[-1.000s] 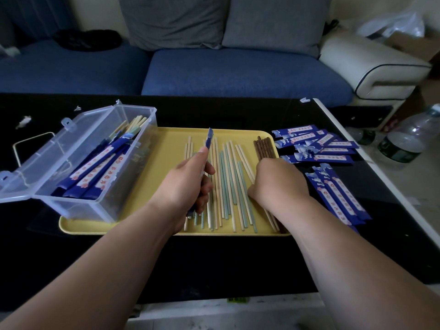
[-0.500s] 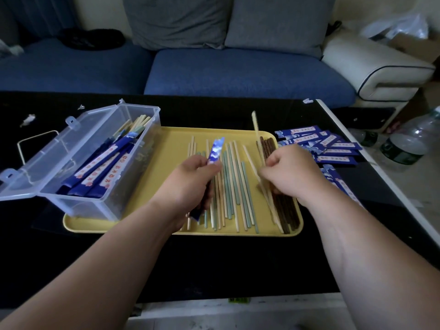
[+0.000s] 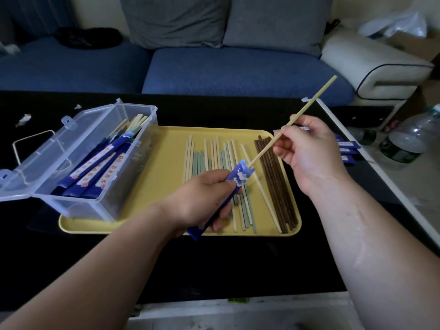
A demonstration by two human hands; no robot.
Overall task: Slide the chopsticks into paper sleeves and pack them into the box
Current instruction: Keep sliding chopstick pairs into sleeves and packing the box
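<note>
The grip of the left hand (image 3: 202, 201) is curled round a blue paper sleeve (image 3: 234, 181), held slanted just over the yellow tray (image 3: 166, 148). The right hand (image 3: 307, 148) pinches a pale chopstick (image 3: 307, 106). Half a sec ago it was down among the loose chopsticks (image 3: 214, 151); now it's lifted, with the stick's tip right at the sleeve's mouth. Dark brown chopsticks (image 3: 273, 177) are still on the tray. Farther left, the clear plastic box (image 3: 78, 148) holds sleeved pairs. Spare sleeves (image 3: 347, 148) lie on the table (image 3: 238, 258) behind the right hand.
</note>
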